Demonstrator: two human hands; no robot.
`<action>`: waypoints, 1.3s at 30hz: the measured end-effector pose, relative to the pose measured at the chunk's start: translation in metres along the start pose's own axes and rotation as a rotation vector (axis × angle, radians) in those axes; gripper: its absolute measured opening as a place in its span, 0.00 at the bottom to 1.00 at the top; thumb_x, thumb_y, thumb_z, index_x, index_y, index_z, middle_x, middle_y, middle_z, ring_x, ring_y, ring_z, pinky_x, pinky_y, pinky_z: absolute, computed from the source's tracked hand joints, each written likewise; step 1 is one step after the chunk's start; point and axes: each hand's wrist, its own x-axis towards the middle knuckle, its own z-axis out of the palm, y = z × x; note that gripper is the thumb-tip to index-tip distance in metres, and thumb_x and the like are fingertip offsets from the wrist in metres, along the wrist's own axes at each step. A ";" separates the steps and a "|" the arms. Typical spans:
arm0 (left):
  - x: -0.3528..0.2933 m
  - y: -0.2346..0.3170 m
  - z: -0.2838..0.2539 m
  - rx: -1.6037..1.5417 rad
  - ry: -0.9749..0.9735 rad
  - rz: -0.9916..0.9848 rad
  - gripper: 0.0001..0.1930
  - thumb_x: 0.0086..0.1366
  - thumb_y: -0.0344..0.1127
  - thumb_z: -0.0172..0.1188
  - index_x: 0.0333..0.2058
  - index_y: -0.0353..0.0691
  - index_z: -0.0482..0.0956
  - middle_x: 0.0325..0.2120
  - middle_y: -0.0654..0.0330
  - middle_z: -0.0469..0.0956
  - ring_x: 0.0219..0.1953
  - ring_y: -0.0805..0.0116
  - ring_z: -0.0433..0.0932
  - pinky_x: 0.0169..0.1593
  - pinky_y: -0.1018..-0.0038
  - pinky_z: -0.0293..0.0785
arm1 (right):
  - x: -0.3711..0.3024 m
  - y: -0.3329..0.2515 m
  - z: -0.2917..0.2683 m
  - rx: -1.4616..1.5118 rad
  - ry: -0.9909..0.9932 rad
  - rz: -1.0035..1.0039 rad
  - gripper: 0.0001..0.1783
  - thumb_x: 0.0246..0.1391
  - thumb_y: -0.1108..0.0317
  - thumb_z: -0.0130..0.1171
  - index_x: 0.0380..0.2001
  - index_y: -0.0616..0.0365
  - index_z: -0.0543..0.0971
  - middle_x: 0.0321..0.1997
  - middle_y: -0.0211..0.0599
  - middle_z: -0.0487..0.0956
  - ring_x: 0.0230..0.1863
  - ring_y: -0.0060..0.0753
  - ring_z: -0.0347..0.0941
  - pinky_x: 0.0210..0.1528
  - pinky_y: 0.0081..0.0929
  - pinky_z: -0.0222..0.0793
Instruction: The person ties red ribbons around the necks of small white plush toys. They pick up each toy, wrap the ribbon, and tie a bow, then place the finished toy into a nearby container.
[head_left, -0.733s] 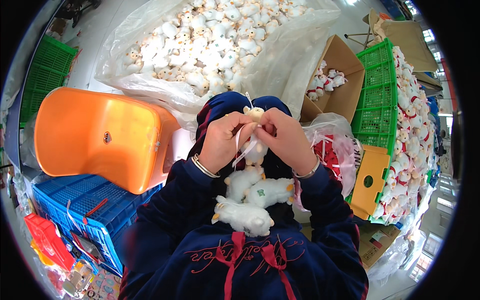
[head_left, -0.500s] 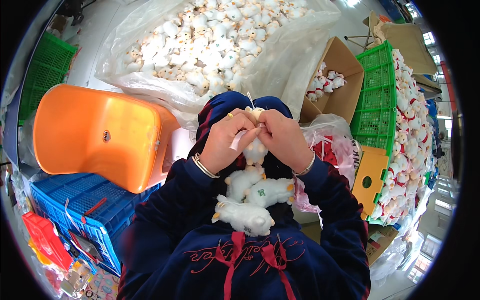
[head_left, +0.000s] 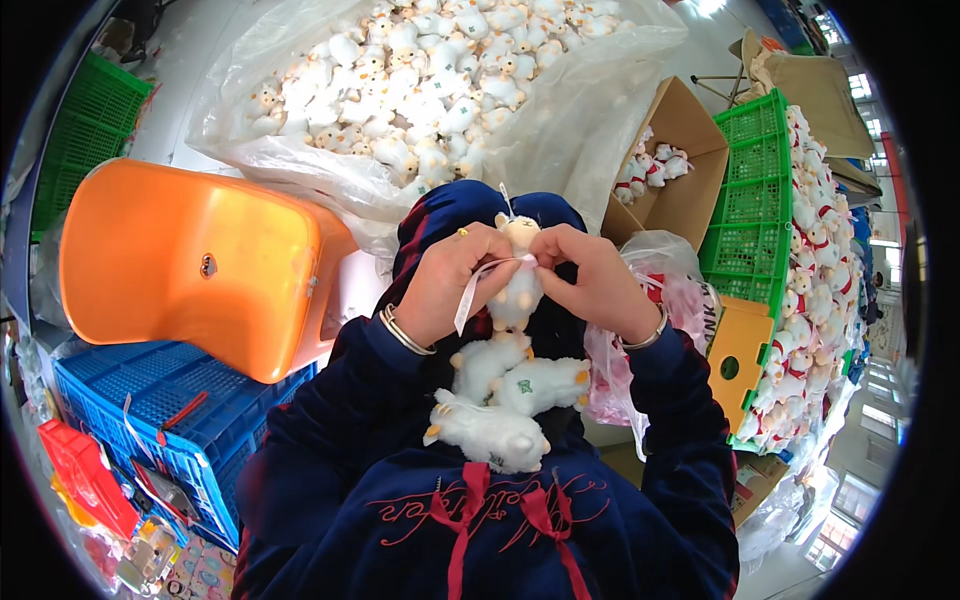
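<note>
A small white plush animal [head_left: 516, 303] with a cream face stands upright between my knees, a thin loop rising from its head. Around its neck runs a pale pink ribbon [head_left: 467, 300], gathered at the front. My left hand [head_left: 455, 285] pinches this ribbon at the toy's neck, and a loose end hangs below the fingers. At the other side of the neck, my right hand [head_left: 598, 285] is closed in a pinch on the ribbon too. Several more white plush animals [head_left: 490, 435] lie in my lap, one with a small green mark.
A large clear plastic bag [head_left: 560, 130] full of white plush animals lies ahead. To the left are an orange chair [head_left: 190, 260] and a blue crate [head_left: 160, 400]. On the right stand a cardboard box [head_left: 690, 190], a green crate [head_left: 745, 200] heaped with red-trimmed plush animals, and a pink plastic bag [head_left: 610, 375].
My hands have drawn slightly apart, the right one shifting rightward, so the toy's face and the knotted or gathered ribbon show. More of the ribbon's loose end hangs by my left hand.
</note>
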 end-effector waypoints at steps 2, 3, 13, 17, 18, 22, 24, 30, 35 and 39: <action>0.002 0.007 0.002 0.027 0.002 -0.049 0.08 0.64 0.24 0.70 0.41 0.36 0.82 0.36 0.59 0.82 0.36 0.69 0.81 0.41 0.75 0.77 | -0.001 0.003 0.001 -0.011 0.009 0.027 0.06 0.60 0.75 0.62 0.40 0.64 0.79 0.33 0.37 0.80 0.33 0.25 0.77 0.39 0.26 0.74; 0.003 0.009 0.001 0.036 0.002 -0.013 0.09 0.64 0.24 0.70 0.42 0.36 0.82 0.36 0.59 0.82 0.36 0.68 0.81 0.41 0.75 0.77 | -0.001 0.004 0.002 0.015 0.020 0.051 0.06 0.60 0.75 0.63 0.40 0.64 0.79 0.32 0.36 0.79 0.33 0.24 0.76 0.39 0.25 0.74; 0.007 0.007 0.005 0.078 0.026 0.044 0.07 0.64 0.24 0.70 0.41 0.35 0.85 0.35 0.56 0.81 0.35 0.63 0.81 0.39 0.73 0.77 | -0.002 0.009 0.007 0.179 0.069 0.205 0.10 0.65 0.68 0.63 0.40 0.67 0.80 0.31 0.27 0.79 0.33 0.18 0.72 0.38 0.21 0.70; 0.008 0.010 0.003 0.072 0.001 -0.031 0.07 0.65 0.24 0.69 0.41 0.34 0.85 0.35 0.56 0.81 0.35 0.63 0.81 0.39 0.73 0.77 | -0.001 0.008 0.007 0.282 0.059 0.284 0.07 0.66 0.68 0.61 0.37 0.61 0.80 0.28 0.21 0.73 0.28 0.11 0.65 0.29 0.15 0.60; 0.008 0.010 0.003 0.072 0.005 -0.025 0.07 0.65 0.24 0.69 0.41 0.34 0.85 0.35 0.56 0.81 0.35 0.63 0.81 0.39 0.73 0.77 | 0.001 0.006 0.004 0.421 -0.003 0.371 0.06 0.65 0.68 0.60 0.36 0.60 0.80 0.27 0.20 0.73 0.27 0.11 0.64 0.28 0.15 0.58; 0.009 0.011 0.003 0.044 0.017 -0.022 0.06 0.65 0.24 0.68 0.41 0.34 0.85 0.35 0.57 0.81 0.34 0.64 0.80 0.39 0.73 0.76 | 0.003 -0.004 -0.011 0.667 -0.183 0.515 0.05 0.62 0.70 0.60 0.34 0.60 0.79 0.26 0.18 0.69 0.24 0.11 0.58 0.26 0.16 0.53; 0.010 0.011 0.003 0.027 0.022 -0.035 0.06 0.65 0.23 0.68 0.41 0.34 0.85 0.34 0.57 0.80 0.34 0.65 0.80 0.39 0.73 0.76 | 0.002 -0.001 -0.015 0.652 -0.236 0.494 0.05 0.62 0.70 0.60 0.35 0.60 0.80 0.25 0.18 0.69 0.23 0.12 0.58 0.25 0.16 0.52; 0.009 0.009 0.006 -0.003 0.040 -0.028 0.06 0.66 0.23 0.67 0.41 0.34 0.84 0.33 0.57 0.80 0.33 0.65 0.79 0.39 0.73 0.75 | 0.002 0.005 -0.017 0.788 -0.131 0.521 0.07 0.62 0.68 0.61 0.33 0.61 0.81 0.23 0.19 0.68 0.23 0.13 0.58 0.25 0.17 0.53; 0.009 0.011 0.007 -0.009 0.045 -0.023 0.06 0.65 0.23 0.67 0.41 0.33 0.84 0.33 0.57 0.80 0.34 0.66 0.79 0.39 0.73 0.75 | 0.001 0.004 -0.002 0.215 0.046 0.347 0.11 0.63 0.65 0.63 0.31 0.63 0.82 0.25 0.18 0.73 0.25 0.10 0.63 0.27 0.17 0.56; 0.009 0.010 0.006 0.010 0.049 -0.020 0.06 0.65 0.24 0.67 0.41 0.33 0.84 0.33 0.57 0.80 0.33 0.65 0.78 0.39 0.73 0.75 | 0.000 0.000 -0.014 0.406 -0.120 0.463 0.11 0.62 0.65 0.63 0.33 0.64 0.82 0.26 0.19 0.76 0.27 0.10 0.65 0.29 0.17 0.60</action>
